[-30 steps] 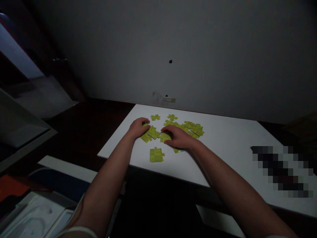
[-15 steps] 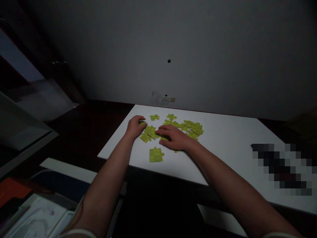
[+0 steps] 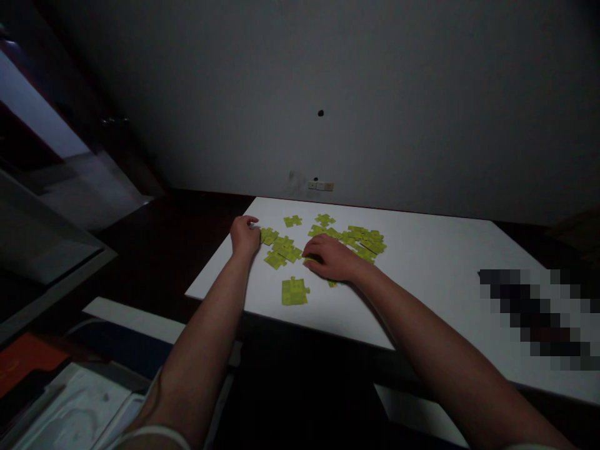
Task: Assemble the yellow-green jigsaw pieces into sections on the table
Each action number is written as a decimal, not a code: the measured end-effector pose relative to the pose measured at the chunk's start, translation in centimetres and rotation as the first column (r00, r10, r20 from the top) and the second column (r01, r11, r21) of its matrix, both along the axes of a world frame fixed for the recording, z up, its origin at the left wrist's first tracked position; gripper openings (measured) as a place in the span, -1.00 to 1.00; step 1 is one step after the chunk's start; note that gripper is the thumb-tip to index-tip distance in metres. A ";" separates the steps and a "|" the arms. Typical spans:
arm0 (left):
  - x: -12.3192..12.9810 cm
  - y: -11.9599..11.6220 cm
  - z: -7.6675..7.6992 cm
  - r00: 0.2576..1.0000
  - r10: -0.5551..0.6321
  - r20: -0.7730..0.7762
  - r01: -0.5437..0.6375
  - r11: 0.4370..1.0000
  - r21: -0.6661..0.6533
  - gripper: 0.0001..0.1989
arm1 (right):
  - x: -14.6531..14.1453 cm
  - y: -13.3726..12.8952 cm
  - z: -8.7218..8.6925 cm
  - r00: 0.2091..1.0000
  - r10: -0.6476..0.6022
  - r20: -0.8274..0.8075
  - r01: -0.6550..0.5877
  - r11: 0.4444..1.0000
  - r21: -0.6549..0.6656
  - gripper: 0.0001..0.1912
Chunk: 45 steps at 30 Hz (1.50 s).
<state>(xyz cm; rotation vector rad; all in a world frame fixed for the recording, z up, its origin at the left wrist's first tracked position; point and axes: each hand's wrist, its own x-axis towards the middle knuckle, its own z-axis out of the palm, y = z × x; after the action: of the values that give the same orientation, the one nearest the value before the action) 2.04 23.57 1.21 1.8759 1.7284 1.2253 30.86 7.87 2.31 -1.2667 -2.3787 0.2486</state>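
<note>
My left hand (image 3: 244, 237) rests on the white tabletop (image 3: 431, 275), fingers loosely curled, their tips just touching the left edge of the yellow-green jigsaw pieces (image 3: 281, 249). I can't tell whether it has hold of one. My right hand (image 3: 330, 259) is cupped and low over the near side of the spread, fingers down among the pieces, with no piece clearly lifted; whether it grips one is hidden under my palm.

Between my hands, the pieces lie in a loose overlapping bunch. A denser heap (image 3: 365, 240) sits just beyond my right hand, and two single pieces (image 3: 292, 220) lie apart toward the far edge, which meets the wall (image 3: 375, 112) below a small switch plate (image 3: 320, 185). Nearer me, a joined block of pieces (image 3: 294, 291) sits on its own, well short of the table's front edge and just below the gap between my hands.

To the right, the tabletop runs a long way before reaching a pixelated patch (image 3: 539, 315). To the left, there is a narrower strip before the table's corner drops off into the dark.
</note>
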 end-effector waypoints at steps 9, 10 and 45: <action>-0.4 -1.3 0.0 0.984 -0.138 -0.113 0.131 0.989 -0.064 -0.68 | -0.9 -0.8 0.3 0.999 0.019 -0.040 -0.020 1.000 -0.021 -0.56; -0.4 -1.6 0.0 0.973 -0.187 -0.136 0.177 0.981 -0.079 -0.66 | -1.0 -0.8 0.2 0.999 0.025 -0.037 -0.026 0.999 -0.030 -0.55; 0.8 -2.3 0.6 0.898 -0.338 0.283 0.354 0.935 -0.005 -0.75 | 1.4 0.5 0.8 0.904 -0.416 -0.096 0.425 0.900 0.103 -0.74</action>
<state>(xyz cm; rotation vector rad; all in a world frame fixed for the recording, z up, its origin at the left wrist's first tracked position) 2.80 21.30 1.84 1.7799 1.2068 1.2123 32.28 8.34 3.14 -1.6390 -1.9621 0.0136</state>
